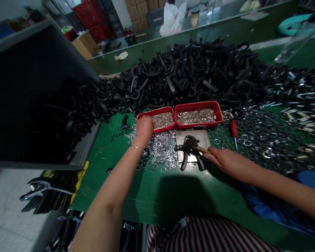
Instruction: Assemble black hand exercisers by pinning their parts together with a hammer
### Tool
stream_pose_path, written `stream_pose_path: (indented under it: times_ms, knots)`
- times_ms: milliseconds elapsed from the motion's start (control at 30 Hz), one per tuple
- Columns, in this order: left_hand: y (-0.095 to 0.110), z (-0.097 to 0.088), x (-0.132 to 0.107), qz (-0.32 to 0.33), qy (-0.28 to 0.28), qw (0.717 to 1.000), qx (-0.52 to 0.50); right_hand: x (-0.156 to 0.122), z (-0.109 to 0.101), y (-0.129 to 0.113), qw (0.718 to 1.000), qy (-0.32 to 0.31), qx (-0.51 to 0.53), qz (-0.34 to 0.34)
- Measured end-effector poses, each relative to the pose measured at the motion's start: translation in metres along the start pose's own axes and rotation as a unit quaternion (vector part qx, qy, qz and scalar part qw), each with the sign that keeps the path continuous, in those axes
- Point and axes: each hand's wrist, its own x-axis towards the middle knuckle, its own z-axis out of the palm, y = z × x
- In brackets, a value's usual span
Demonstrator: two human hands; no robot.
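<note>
My left hand reaches into the left end of a red tray full of small metal pins; its fingers are curled down, and their tips are hidden. My right hand is wrapped round the wooden handle of a hammer. The dark hammer head lies over a black spring clamp, which rests on a square metal plate with its handles toward me. A second red tray of small pins stands to the right of the first.
Loose metal rings lie below the trays. A red screwdriver stands out among darker rings at right. Behind is a long heap of black clamp parts. A large grey bin leans at left, and metal tubes lie far right.
</note>
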Motion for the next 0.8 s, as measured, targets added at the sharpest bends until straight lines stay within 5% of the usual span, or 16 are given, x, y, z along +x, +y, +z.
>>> stream_pose_path:
  times_ms: [67, 233, 333, 433, 600, 800]
  knots:
    - [0.0, 0.002, -0.003, -0.017, 0.011, 1.0, -0.005, 0.004, 0.002, 0.003, 0.998, -0.03, 0.047, 0.01]
    - [-0.003, 0.008, -0.001, -0.044, 0.046, 0.997, -0.045, 0.0, 0.002, 0.013, 0.998, 0.041, 0.042, 0.024]
    - [0.002, 0.005, -0.008, -0.017, 0.105, 0.987, -0.121, 0.0, 0.006, 0.025, 0.995, -0.034, 0.084, 0.051]
    - [0.024, -0.001, -0.031, 0.054, 0.168, 0.947, -0.267, -0.001, 0.014, 0.032, 0.96, -0.072, 0.251, 0.103]
    - [0.079, 0.003, -0.068, 0.156, 0.04, 0.891, -0.424, 0.001, 0.028, 0.033, 0.878, -0.001, 0.451, 0.161]
    - [0.102, 0.016, -0.061, 0.114, -0.022, 0.899, -0.423, 0.008, 0.037, 0.054, 0.838, 0.014, 0.526, 0.146]
